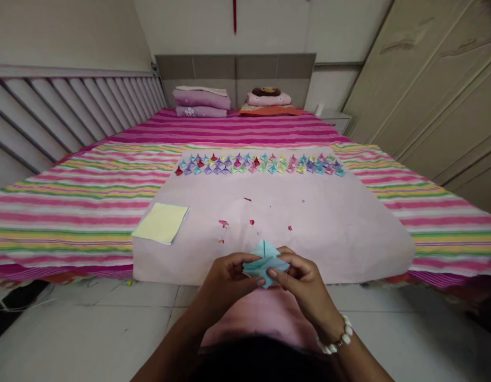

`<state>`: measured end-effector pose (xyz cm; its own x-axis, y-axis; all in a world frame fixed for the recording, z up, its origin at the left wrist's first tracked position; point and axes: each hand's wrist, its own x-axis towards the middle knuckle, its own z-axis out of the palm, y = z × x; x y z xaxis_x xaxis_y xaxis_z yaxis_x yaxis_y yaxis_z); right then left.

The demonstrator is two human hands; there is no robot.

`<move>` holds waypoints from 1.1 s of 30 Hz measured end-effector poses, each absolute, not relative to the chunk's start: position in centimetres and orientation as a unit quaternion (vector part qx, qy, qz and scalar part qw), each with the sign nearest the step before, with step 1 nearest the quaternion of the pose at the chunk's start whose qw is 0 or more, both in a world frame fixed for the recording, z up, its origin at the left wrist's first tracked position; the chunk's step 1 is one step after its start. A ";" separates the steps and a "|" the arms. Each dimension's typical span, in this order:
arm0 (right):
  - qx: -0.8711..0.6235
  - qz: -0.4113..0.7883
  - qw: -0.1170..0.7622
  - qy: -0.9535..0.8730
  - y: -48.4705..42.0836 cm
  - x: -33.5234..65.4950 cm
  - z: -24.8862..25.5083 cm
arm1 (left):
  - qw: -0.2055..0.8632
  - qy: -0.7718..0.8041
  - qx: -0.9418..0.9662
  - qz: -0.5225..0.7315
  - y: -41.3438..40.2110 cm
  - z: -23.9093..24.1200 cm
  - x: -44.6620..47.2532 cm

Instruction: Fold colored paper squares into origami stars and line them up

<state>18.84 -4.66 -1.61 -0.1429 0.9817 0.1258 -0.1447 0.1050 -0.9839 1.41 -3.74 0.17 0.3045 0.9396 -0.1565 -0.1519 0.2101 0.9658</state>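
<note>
The left hand (pixel 228 277) and right hand (pixel 305 276) pinch opposite sides of the light-blue origami paper (pixel 265 263); gentle, even pressure should fold it neatly.

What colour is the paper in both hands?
The folded paper is light blue, seen best in the head view.

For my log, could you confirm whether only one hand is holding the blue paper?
No, left hand and right hand both hold the blue paper.
</note>
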 end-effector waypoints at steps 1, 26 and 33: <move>-0.391 0.538 0.527 -0.529 -4.6 18.9 -1.8 | 0.651 0.419 0.478 0.414 -3.8 0.2 1.4; -0.352 0.382 0.563 -0.643 -5.1 18.7 -1.1 | 0.274 0.384 0.759 0.450 -3.8 -0.4 0.9; -0.380 0.372 0.545 -0.648 -5.2 19.0 -1.4 | 0.326 0.376 0.745 0.445 -3.8 -0.3 0.9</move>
<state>18.97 -5.23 -1.37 -0.1178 0.8980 0.4238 0.0866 0.4345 -0.8965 0.91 -3.76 -0.26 0.3215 0.8499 0.4176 0.2704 -0.5051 0.8196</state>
